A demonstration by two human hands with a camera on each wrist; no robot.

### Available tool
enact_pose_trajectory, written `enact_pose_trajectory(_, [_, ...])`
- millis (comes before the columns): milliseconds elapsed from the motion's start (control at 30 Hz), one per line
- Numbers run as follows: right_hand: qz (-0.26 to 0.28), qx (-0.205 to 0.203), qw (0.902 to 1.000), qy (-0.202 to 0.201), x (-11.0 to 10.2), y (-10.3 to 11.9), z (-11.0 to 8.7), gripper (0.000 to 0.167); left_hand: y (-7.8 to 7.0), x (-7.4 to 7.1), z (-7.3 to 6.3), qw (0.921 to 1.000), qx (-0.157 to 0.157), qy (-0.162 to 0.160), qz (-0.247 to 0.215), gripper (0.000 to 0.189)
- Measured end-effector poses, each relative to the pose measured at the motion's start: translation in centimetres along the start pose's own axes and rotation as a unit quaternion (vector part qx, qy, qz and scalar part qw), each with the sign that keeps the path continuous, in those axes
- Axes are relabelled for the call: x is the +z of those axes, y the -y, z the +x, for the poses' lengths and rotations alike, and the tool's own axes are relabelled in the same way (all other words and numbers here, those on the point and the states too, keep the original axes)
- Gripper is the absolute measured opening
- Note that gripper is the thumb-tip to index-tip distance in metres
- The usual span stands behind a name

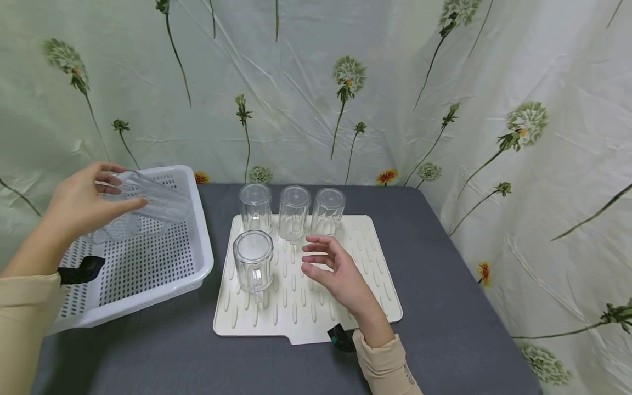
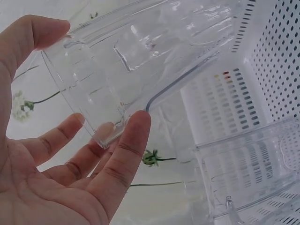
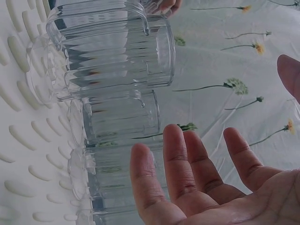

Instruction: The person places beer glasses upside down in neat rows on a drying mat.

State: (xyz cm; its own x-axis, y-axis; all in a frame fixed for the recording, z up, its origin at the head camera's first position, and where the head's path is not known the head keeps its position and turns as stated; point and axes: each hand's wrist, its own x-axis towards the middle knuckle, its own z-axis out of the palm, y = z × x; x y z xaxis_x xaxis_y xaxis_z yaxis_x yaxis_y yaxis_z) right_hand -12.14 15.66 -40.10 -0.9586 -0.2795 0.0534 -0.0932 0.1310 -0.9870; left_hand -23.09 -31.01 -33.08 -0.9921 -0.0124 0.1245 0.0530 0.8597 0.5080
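My left hand pinches one end of a clear glass mug between thumb and fingers, tilted over the white perforated basket. Below it in the basket lies another clear mug. On the cream draining mat, a front mug stands upside down. Behind it a left mug, a middle mug and a right mug stand inverted in a row at the mat's back edge. My right hand hovers over the mat, fingers loosely bent and holding nothing, right of the front mug.
A dark grey table carries the basket at left and the mat in the middle. Behind and to the right hangs a pale curtain printed with dandelions. Black straps sit at both wrists.
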Motion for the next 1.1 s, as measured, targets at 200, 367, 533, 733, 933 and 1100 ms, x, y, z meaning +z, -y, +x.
enact_pose_trajectory(200, [-0.001,0.001,1.0000,0.000,0.1,0.1,0.0,0.058,-0.3,0.2,-0.7,0.9996,-0.008,-0.022,-0.014,0.088])
enact_pose_trajectory(367, [-0.001,-0.001,1.0000,0.000,0.1,0.2,0.1,0.058,-0.5,0.2,-1.4,0.9986,-0.011,-0.038,-0.035,0.087])
enact_pose_trajectory(533, [-0.002,-0.004,1.0000,0.002,0.2,0.3,0.2,0.057,-0.8,0.3,-2.0,0.9971,-0.014,-0.053,-0.053,0.089])
enact_pose_trajectory(733, [-0.004,-0.007,1.0000,0.002,0.3,0.4,0.3,0.057,-1.1,0.3,-2.7,0.9939,-0.014,-0.070,-0.083,0.079])
enact_pose_trajectory(933, [-0.004,-0.008,1.0000,0.003,0.3,0.6,0.3,0.056,-1.6,0.4,-3.2,0.9892,-0.009,-0.083,-0.121,0.077])
enact_pose_trajectory(1100, [-0.004,-0.009,0.9999,0.004,0.4,0.7,0.4,0.056,-1.8,0.6,-3.6,0.9854,-0.009,-0.088,-0.145,0.073])
